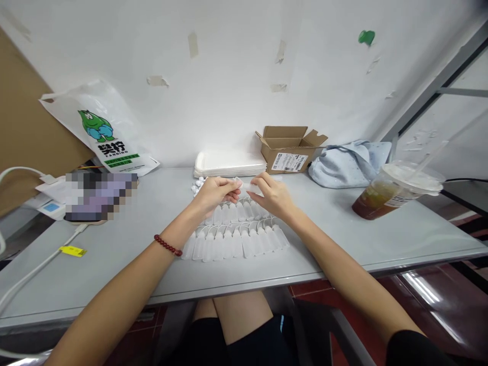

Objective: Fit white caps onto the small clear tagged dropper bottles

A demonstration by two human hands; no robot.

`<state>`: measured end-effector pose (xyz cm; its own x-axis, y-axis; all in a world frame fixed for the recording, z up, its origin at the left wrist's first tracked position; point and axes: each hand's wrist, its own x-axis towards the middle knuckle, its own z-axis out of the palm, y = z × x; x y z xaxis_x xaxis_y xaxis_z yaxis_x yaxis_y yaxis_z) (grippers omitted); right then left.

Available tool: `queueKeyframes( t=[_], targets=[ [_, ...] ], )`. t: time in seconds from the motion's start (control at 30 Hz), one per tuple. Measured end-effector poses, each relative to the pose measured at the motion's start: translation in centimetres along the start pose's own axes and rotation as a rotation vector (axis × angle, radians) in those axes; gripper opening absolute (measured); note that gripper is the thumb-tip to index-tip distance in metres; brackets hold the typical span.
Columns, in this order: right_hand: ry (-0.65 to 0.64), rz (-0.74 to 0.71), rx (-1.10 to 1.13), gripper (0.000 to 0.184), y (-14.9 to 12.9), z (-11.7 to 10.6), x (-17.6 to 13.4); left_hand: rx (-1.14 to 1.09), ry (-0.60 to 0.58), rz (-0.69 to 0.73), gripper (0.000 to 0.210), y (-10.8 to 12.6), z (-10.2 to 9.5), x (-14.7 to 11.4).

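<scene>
Above the middle of the table, my left hand (218, 193) pinches a small white piece, apparently a cap (238, 181), between thumb and fingers. Facing it, my right hand (272, 193) is closed round a small translucent plastic bottle (248, 187), whose far end is hidden by the fingers. Whether cap and bottle touch, I cannot tell. Below my hands, several similar bottles (219, 246) with thin white loops at their necks lie side by side in rows. Partly behind my left hand is a pile of white caps (197, 186).
White trays (231, 163) are stacked by the wall, beside an opened cardboard box (287, 152) and a light blue cloth bag (348, 162). A drink cup (396, 190) with a straw stands at right. A phone (102, 198), charging cable (41, 267) and plastic bag (102, 127) are at left.
</scene>
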<state>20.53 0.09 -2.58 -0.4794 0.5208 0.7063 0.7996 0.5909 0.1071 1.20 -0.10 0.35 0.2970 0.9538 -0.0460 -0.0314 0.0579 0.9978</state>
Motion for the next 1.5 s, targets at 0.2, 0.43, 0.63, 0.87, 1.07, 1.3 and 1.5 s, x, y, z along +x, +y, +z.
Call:
queueKeyframes(
  t=[0.2, 0.43, 0.63, 0.87, 1.07, 1.3, 1.5],
  targets=[
    [0.015, -0.056, -0.135, 0.01, 0.0, 0.1, -0.1, 0.04, -0.022, 0.0, 0.027, 0.2, 0.2, -0.2],
    [-0.001, -0.032, -0.198, 0.015, -0.3, 0.6, -0.1, 0.144, -0.01, 0.069, 0.024, 0.0, 0.7, -0.4],
    [0.043, -0.049, -0.236, 0.018, -0.8, 0.5, 0.0, 0.175, 0.025, 0.098, 0.021, 0.0, 1.2, -0.4],
    [0.179, -0.11, -0.239, 0.02, -0.9, 0.0, 0.3, 0.152, 0.035, 0.075, 0.025, 0.4, 1.1, -0.6],
    [0.17, -0.088, -0.221, 0.016, -0.8, 0.4, 0.0, 0.226, 0.05, 0.242, 0.021, -0.1, 1.0, -0.5],
    [0.039, -0.004, -0.124, 0.014, -1.0, 0.2, -0.1, 0.222, 0.062, 0.226, 0.02, 0.0, 1.3, -0.6],
    [0.1, -0.013, -0.124, 0.015, -1.2, 0.2, -0.1, 0.024, 0.025, 0.075, 0.027, 0.2, 1.3, -0.7]
  ],
)
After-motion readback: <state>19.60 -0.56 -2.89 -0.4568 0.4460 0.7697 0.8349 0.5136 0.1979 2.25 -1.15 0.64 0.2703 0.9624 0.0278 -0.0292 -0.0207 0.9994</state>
